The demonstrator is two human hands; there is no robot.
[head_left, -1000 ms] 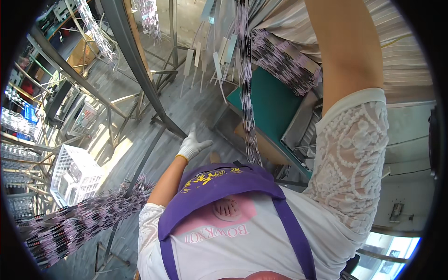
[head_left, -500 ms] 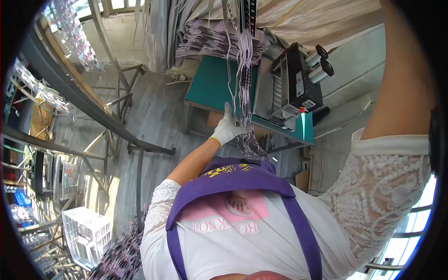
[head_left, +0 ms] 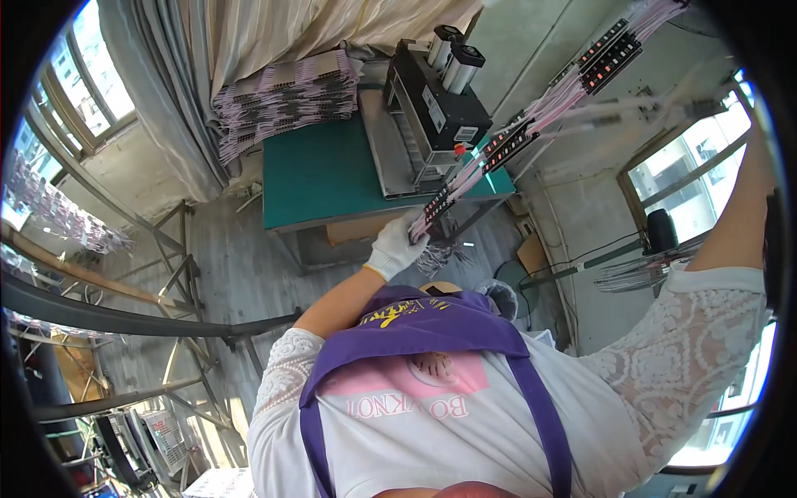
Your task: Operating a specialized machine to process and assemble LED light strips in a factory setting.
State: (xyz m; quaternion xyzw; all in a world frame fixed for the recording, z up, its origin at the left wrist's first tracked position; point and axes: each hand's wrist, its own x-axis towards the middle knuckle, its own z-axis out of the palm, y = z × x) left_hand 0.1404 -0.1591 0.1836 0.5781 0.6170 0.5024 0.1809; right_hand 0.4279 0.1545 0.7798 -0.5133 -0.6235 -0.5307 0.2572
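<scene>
Left hand, in a white knit glove, closed round the lower part of a long bundle of pink wires with dark strips; of the two hands, only this one shows. Right forearm rises at the right edge, its hand beyond the picture; cannot tell its grip. Bundle runs slantwise from the glove to the upper right, crossing in view before the tabletop's near right corner; loose wire ends hang beside the glove. A blurred strand shows to the bundle's right. Green tabletop ahead: at its far left, a heaped stack of similar pink-and-dark strips against a striped curtain; to the right, a black machine with two silver cylinders and a red button. Purple apron below. Dark metal frame curves along the left.
</scene>
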